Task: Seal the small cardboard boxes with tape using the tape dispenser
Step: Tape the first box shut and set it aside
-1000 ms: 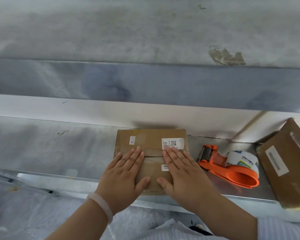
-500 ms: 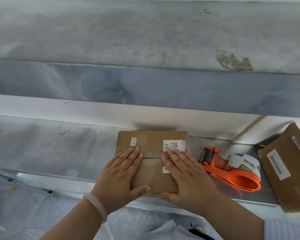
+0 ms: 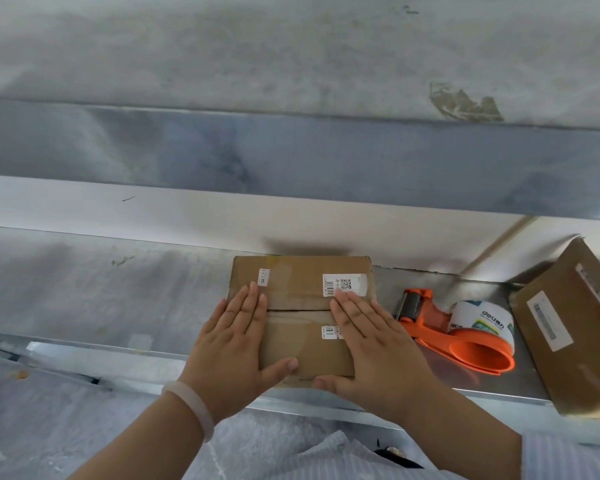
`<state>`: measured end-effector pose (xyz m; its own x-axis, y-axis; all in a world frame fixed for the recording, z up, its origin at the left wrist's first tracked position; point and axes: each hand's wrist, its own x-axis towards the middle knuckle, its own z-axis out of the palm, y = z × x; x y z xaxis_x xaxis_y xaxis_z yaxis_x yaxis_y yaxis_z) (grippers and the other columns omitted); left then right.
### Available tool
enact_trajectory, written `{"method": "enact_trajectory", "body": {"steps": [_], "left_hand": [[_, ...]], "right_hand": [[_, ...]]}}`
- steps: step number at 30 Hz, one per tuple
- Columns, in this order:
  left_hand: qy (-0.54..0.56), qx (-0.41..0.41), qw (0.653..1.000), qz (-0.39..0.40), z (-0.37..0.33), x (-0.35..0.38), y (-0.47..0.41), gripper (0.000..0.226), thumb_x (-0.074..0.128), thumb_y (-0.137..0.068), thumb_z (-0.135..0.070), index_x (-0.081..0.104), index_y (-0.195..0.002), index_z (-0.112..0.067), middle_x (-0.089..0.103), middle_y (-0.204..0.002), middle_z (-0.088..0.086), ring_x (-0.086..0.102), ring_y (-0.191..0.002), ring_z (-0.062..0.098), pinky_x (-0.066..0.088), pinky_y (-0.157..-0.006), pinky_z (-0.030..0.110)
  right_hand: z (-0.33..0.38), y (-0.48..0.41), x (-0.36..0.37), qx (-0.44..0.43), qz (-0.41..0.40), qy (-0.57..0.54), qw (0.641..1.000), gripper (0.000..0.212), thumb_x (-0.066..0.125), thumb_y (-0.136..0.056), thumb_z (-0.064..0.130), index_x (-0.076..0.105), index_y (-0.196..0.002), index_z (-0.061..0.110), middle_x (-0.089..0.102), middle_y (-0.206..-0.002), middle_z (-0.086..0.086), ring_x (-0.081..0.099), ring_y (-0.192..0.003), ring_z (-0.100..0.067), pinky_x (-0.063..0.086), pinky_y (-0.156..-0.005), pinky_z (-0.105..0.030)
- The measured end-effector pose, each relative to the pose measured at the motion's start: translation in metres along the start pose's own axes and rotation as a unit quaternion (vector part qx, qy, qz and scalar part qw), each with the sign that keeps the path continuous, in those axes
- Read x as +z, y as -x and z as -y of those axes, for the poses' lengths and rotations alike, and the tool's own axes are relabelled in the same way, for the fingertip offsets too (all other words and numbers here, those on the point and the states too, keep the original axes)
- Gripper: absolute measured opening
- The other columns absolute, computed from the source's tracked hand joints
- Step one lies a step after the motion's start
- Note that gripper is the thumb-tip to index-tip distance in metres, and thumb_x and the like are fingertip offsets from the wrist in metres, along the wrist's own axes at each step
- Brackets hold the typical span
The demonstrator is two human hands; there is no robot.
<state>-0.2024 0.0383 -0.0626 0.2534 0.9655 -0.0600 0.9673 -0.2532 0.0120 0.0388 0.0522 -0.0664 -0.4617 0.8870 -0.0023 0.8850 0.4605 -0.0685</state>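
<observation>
Steel bench (image 3: 118, 299) carries the small cardboard box (image 3: 302, 289), flap seam running left to right. On it the left hand (image 3: 236, 344) and right hand (image 3: 371, 348) press flat, fingers straight, gripping nothing. Untouched, the tape dispenser (image 3: 440, 323) lies just right, nearer the right hand.

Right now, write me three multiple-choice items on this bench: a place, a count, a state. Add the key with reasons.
1. The orange plastic tape dispenser lies where from the small brown cardboard box under the hands? A left B right C on top
2. How many cardboard boxes show? A one B two C four
3. The left hand and right hand are: A flat on the box B gripping the dispenser C raised clear
Key: 1 B, it lies to the box's right; 2 B, a second cardboard box sits at far right; 3 A, straight fingers press its flaps.
</observation>
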Motion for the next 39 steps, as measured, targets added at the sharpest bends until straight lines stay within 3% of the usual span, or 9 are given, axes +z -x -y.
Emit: {"method": "enact_trajectory", "body": {"steps": [6, 10, 15, 21, 24, 27, 30, 34, 39], "left_hand": [[0.042, -0.060, 0.997, 0.012, -0.008, 0.000, 0.001, 0.106, 0.012, -0.088, -0.082, 0.039, -0.145, 0.003, 0.031, -0.155, 0.019, 0.031, -0.144, 0.029, 0.016, -0.113, 0.041], [0.080, -0.088, 0.993, -0.004, -0.014, -0.003, 0.009, 0.120, -0.021, -0.066, -0.090, -0.004, -0.154, -0.010, -0.014, -0.160, 0.005, -0.010, -0.150, 0.017, -0.009, -0.121, 0.032], [0.070, -0.048, 0.994, -0.069, -0.007, -0.017, 0.026, 0.073, 0.021, -0.094, -0.068, 0.068, -0.124, -0.021, 0.063, -0.127, 0.001, 0.059, -0.115, 0.022, 0.042, -0.104, 0.042], [0.080, 0.054, 0.988, -0.121, -0.014, -0.016, 0.035, 0.050, 0.041, -0.090, -0.061, 0.075, -0.105, -0.027, 0.061, -0.094, -0.012, 0.060, -0.087, 0.012, 0.054, -0.080, 0.036], [0.157, 0.039, 0.976, -0.143, -0.001, -0.017, 0.019, 0.038, 0.050, -0.085, -0.057, 0.073, -0.106, -0.035, 0.062, -0.107, -0.013, 0.060, -0.099, 0.016, 0.054, -0.083, 0.045], [0.200, -0.050, 0.978, -0.026, 0.016, -0.019, -0.002, 0.074, 0.043, -0.070, -0.082, 0.047, -0.137, -0.050, 0.037, -0.149, -0.009, 0.035, -0.135, 0.022, 0.036, -0.111, 0.046], [0.248, -0.080, 0.962, 0.080, 0.019, -0.019, -0.006, 0.094, 0.039, -0.060, -0.094, 0.029, -0.144, -0.055, 0.027, -0.150, -0.016, 0.030, -0.134, 0.014, 0.030, -0.114, 0.032], [0.233, -0.123, 0.964, 0.030, -0.007, -0.014, 0.014, 0.081, 0.056, -0.074, -0.075, 0.032, -0.147, -0.048, 0.034, -0.145, -0.012, 0.034, -0.128, 0.014, 0.032, -0.111, 0.029], [0.219, -0.176, 0.959, -0.036, -0.047, 0.002, 0.040, 0.114, 0.009, -0.058, -0.101, 0.039, -0.147, -0.037, 0.041, -0.140, 0.000, 0.045, -0.118, 0.024, 0.045, -0.101, 0.036]], "right_hand": [[0.006, 0.003, 0.002, 0.052, 0.006, 0.001, 0.999, 0.114, 0.022, -0.077, 0.092, 0.043, -0.145, 0.003, 0.036, -0.154, -0.015, 0.034, -0.143, -0.026, 0.019, -0.110, -0.049], [-0.004, 0.005, 0.003, 0.043, -0.020, 0.006, 0.999, 0.111, 0.022, -0.077, 0.091, 0.044, -0.144, 0.005, 0.039, -0.152, -0.018, 0.037, -0.141, -0.031, 0.022, -0.114, -0.048], [-0.026, 0.010, -0.014, -0.069, -0.069, -0.013, 0.995, 0.057, 0.039, -0.087, 0.068, 0.057, -0.130, 0.035, 0.054, -0.132, -0.003, 0.043, -0.125, -0.023, 0.041, -0.107, -0.049], [-0.018, 0.027, -0.010, -0.087, -0.056, -0.056, 0.993, 0.053, 0.044, -0.087, 0.065, 0.052, -0.135, 0.043, 0.052, -0.141, 0.004, 0.042, -0.135, -0.018, 0.026, -0.118, -0.042], [-0.022, 0.028, -0.009, -0.098, -0.024, -0.069, 0.992, 0.056, 0.041, -0.084, 0.072, 0.052, -0.133, 0.047, 0.049, -0.146, 0.003, 0.035, -0.138, -0.019, 0.034, -0.111, -0.046], [-0.038, 0.025, -0.008, -0.134, 0.030, -0.083, 0.987, 0.058, 0.045, -0.086, 0.069, 0.040, -0.141, 0.051, 0.031, -0.158, 0.006, 0.020, -0.148, -0.015, 0.027, -0.118, -0.044], [-0.040, 0.025, -0.017, -0.134, 0.045, -0.031, 0.989, 0.074, 0.032, -0.084, 0.083, 0.032, -0.148, 0.045, 0.021, -0.161, 0.003, 0.012, -0.150, -0.016, 0.009, -0.118, -0.041], [-0.018, 0.035, -0.020, -0.097, 0.035, -0.017, 0.995, 0.119, 0.025, -0.070, 0.097, 0.027, -0.154, 0.012, 0.018, -0.162, -0.009, 0.008, -0.151, -0.021, 0.005, -0.114, -0.044], [-0.018, 0.050, -0.011, -0.116, 0.047, -0.054, 0.991, 0.110, 0.029, -0.075, 0.092, 0.020, -0.156, 0.018, 0.010, -0.164, -0.008, 0.007, -0.151, -0.024, 0.003, -0.116, -0.040]]}}
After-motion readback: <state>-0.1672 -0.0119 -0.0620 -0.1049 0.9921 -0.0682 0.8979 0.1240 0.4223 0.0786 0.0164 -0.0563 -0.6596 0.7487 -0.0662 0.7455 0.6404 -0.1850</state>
